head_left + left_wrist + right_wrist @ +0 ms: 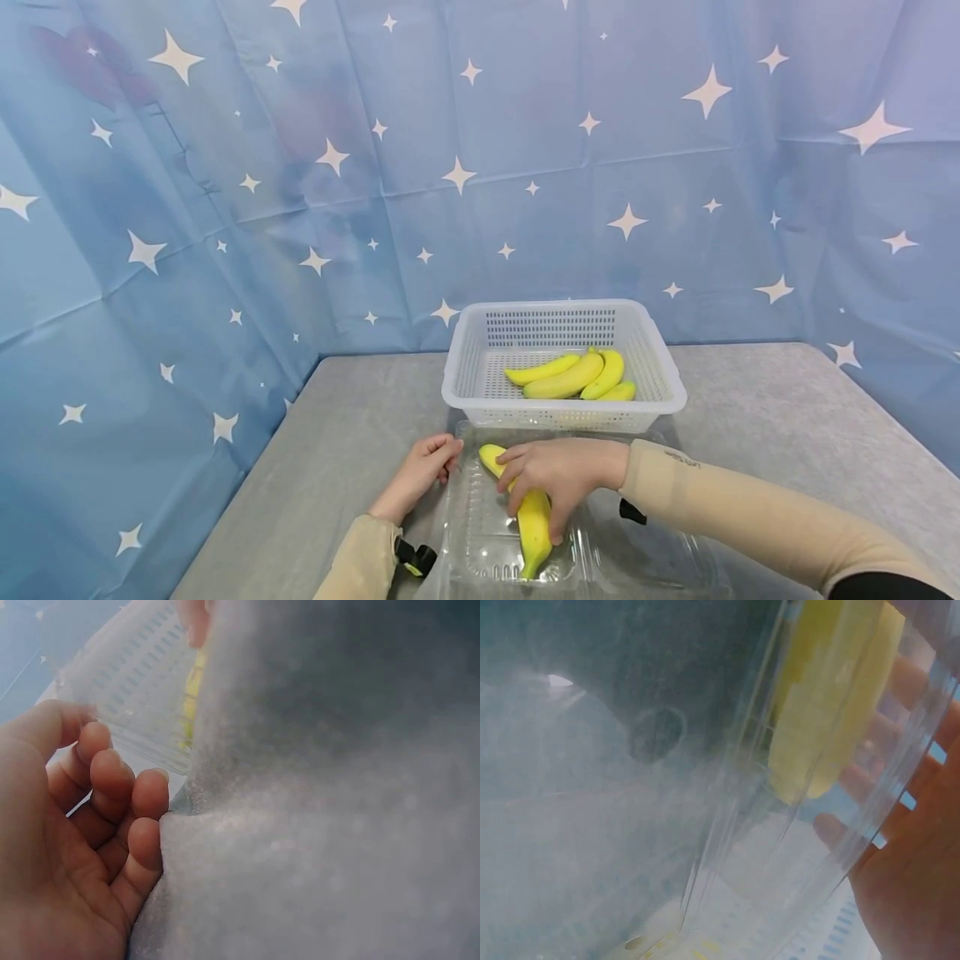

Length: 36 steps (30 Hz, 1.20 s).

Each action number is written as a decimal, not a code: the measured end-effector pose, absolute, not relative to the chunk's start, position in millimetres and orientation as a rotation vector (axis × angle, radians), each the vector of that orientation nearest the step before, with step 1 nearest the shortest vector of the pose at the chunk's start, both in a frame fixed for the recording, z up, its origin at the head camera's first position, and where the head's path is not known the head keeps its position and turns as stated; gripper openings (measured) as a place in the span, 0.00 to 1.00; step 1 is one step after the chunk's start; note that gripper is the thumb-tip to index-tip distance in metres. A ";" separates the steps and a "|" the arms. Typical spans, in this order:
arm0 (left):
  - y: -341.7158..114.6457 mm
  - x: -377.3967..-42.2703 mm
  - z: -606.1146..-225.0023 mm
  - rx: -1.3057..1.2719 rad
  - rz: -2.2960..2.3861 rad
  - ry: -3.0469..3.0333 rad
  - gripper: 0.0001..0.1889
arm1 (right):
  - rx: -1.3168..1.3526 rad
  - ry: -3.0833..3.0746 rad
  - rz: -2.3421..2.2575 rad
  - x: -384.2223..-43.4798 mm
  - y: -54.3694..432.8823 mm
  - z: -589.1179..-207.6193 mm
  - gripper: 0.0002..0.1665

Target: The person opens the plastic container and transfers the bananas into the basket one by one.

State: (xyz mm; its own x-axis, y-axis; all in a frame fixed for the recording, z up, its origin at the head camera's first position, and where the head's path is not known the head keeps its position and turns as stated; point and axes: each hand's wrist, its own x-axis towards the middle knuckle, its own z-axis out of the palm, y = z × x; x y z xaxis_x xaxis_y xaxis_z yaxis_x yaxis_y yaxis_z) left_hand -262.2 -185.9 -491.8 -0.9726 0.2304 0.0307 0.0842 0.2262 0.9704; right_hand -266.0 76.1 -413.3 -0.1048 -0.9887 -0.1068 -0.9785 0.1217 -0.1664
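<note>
A clear plastic clamshell container (pixel 483 542) lies opened out on the table in the head view. One yellow banana (pixel 534 529) lies slantwise in its left half, stem end toward me. My right hand (pixel 566 475) is over this banana, with thumb and fingers around its middle; the palm side is hidden from above. In the right wrist view, the banana (pixel 817 712) shows through the clear plastic wall. At the container's far left corner, my left hand (pixel 420 473) pinches the rim between thumb and curled fingers (pixel 112 776).
Behind the container stands a white perforated basket (pixel 457 392) with several bananas (pixel 566 379) inside. The container's other half (pixel 645 558) spreads to the right under my right forearm. A grey table (pixel 337 417) reaches back to a blue star-patterned curtain (pixel 525 125).
</note>
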 end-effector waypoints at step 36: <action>-180.0 -243.0 -461.6 0.319 1.845 2.375 0.20 | -1.910 2.103 -0.154 -274.0 72.7 -416.4 0.29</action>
State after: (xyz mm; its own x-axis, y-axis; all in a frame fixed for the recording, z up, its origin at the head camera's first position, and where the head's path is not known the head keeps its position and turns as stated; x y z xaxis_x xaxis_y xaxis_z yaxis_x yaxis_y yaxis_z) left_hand -243.0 -180.0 -461.6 -0.9710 0.2364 0.0367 0.0939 0.2358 0.9673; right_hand -274.0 72.7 -416.4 -0.0746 -0.9866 -0.1453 -0.9550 0.1126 -0.2743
